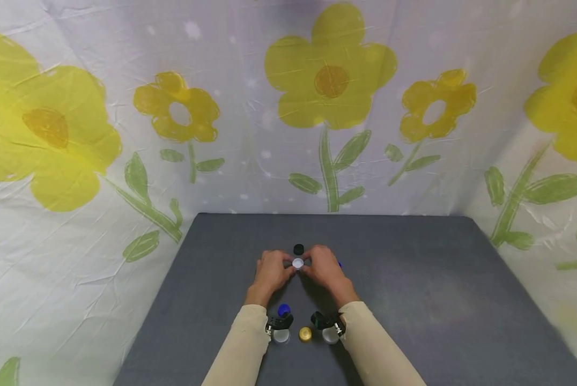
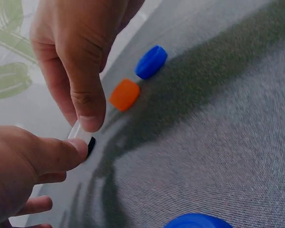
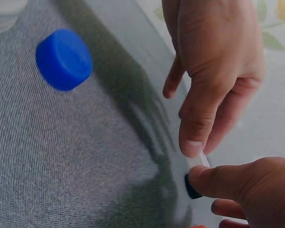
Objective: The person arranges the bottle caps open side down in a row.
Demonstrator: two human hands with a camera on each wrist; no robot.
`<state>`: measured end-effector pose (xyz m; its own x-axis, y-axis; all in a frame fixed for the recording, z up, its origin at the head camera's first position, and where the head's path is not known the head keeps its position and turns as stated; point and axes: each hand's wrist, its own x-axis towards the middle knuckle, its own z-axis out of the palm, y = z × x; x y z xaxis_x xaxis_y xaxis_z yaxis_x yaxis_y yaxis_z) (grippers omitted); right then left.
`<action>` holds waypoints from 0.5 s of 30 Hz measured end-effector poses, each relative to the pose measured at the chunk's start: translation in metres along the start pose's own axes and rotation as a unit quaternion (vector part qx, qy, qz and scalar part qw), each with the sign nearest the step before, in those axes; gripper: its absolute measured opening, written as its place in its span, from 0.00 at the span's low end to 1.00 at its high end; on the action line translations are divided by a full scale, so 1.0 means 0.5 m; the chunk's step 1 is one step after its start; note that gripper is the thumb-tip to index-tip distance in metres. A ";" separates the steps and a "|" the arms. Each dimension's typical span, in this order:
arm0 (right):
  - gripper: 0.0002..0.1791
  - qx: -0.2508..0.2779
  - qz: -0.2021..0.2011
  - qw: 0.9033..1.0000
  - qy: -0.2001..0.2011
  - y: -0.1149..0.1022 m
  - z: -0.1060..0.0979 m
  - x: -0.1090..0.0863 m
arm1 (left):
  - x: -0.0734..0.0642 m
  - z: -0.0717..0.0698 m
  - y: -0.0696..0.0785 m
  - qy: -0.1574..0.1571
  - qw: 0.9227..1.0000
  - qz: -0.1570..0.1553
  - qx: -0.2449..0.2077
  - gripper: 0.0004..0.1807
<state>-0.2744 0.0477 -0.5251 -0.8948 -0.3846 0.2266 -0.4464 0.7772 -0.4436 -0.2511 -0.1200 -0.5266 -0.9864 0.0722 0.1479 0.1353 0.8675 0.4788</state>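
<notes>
A small round white cap (image 1: 297, 263) is pinched between both hands over the grey table. My left hand (image 1: 271, 272) holds its left side with thumb and fingers. On the opposite side my right hand (image 1: 325, 268) pinches it as well. In the left wrist view the white cap (image 2: 79, 130) is tilted and partly covered by fingertips. A black cap (image 1: 298, 249) stands just beyond the hands. Beside the right hand lie an orange cap (image 2: 125, 95) and a blue cap (image 2: 151, 62); in the head view the right hand mostly hides them.
Nearer the body, between the forearms, are another blue cap (image 1: 283, 310), a gold cap (image 1: 305, 334) and two whitish, clear-looking lids (image 1: 281, 336), partly covered by the wrist straps. A flower-printed curtain (image 1: 250, 161) surrounds the back and sides of the table (image 1: 414, 300).
</notes>
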 end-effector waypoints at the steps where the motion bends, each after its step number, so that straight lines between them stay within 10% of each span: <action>1: 0.09 0.001 -0.002 1.000 0.001 -0.001 -0.003 -0.002 | -0.001 -0.004 0.001 -0.001 1.000 0.002 -0.003 0.09; 15: 0.11 0.040 -0.026 0.999 0.011 -0.029 -0.057 -0.032 | -0.025 -0.055 0.029 -0.017 1.000 0.001 -0.023 0.11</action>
<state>-0.2534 0.0566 -0.4975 -0.8705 -0.4114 0.2702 -0.4921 0.7143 -0.4977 -0.2345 -0.1219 -0.4977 -0.9887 0.0916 0.1189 0.1404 0.8441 0.5175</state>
